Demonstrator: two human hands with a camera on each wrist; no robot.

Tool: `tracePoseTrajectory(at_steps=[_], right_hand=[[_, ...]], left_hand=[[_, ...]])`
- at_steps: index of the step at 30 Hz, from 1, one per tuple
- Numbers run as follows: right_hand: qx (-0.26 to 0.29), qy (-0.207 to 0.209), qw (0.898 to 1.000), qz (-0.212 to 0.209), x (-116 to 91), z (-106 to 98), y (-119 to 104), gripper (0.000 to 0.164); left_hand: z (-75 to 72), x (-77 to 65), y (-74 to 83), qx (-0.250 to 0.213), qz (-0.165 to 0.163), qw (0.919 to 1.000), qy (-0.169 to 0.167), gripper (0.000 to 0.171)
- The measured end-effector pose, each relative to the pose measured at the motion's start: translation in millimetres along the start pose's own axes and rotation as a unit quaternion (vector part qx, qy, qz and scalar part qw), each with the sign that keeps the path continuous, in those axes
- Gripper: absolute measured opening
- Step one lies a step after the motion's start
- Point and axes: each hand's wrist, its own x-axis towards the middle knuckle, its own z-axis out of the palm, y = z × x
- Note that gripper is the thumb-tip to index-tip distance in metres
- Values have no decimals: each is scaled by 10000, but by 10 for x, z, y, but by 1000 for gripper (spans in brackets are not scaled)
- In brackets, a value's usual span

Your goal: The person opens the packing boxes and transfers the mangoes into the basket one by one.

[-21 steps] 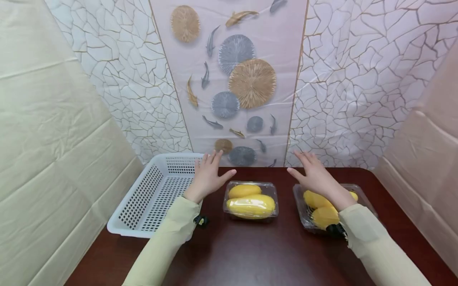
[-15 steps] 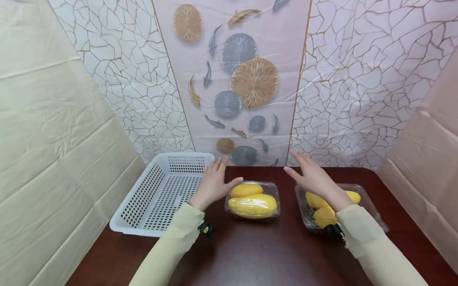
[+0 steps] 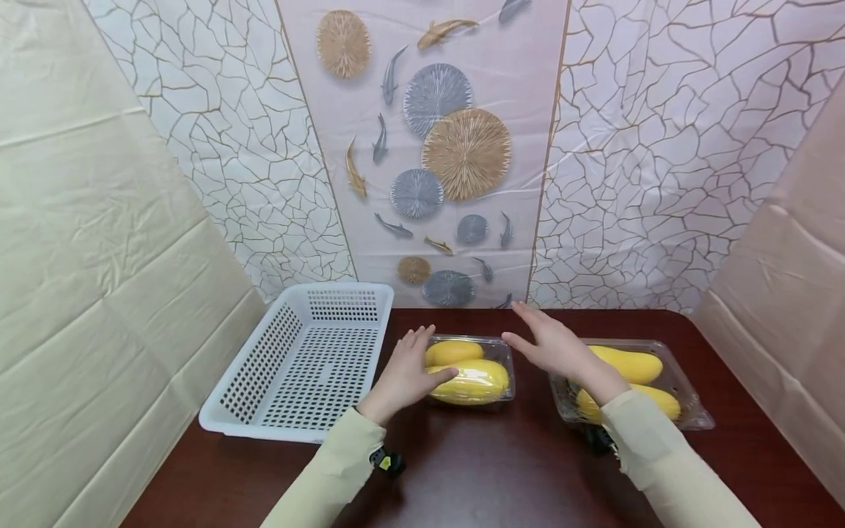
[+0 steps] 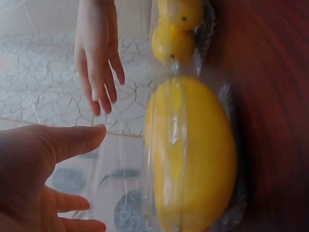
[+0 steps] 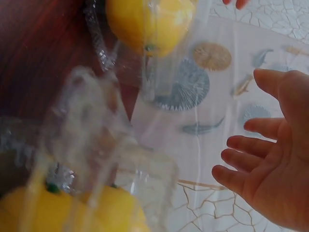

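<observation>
A clear plastic box (image 3: 510,370) with yellow fruits that look like mangoes (image 3: 472,385) stands mid-table. My left hand (image 3: 408,372) hovers at its left side, overlapping it in the head view. In the left wrist view, that hand's thumb and fingers (image 4: 79,141) are extended, apart from the box. My right hand (image 3: 561,353) hangs in the air between this box and a second clear box (image 3: 689,403) of similar yellow fruits (image 3: 630,363). Its fingers are straight and spread, holding nothing, as the right wrist view also shows. My right forearm hides part of the second box.
A white plastic basket (image 3: 227,392) with perforated walls stands at the left, nothing visible in it. The dark red-brown table (image 3: 475,469) ends at a patterned backdrop (image 3: 422,242). Beige cloth walls (image 3: 99,293) close off both sides.
My left hand has come down and to the right, from over the basket's edge to the middle box. My right hand has moved left and lower, uncovering more of the second box's fruits.
</observation>
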Motion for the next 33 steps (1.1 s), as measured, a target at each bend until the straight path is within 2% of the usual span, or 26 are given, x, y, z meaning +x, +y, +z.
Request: tracePoseTrajectory(at_steps=[7,14,21,28,33], right_hand=[[36,-265,9991,-317,-13,162,-42,70],[142,-317,9981,-517,-4,288,-84,70],[319,-423,9970,-559,-19,366,-112,71],[472,-491,9958,-614,-36,488,-159,79],[334,-459,9943,-905,-47,554,-197,80]], left_hand=[[185,-73,-36,-26,-255,9995,156,88],[300,-117,-102,-324,-344,9980,413,91],[396,-161,-188,-399,-557,9972,306,91],[454,-199,-301,-980,-681,9925,275,91],[478,-225,-362,-1360,-648,9882,293,91]])
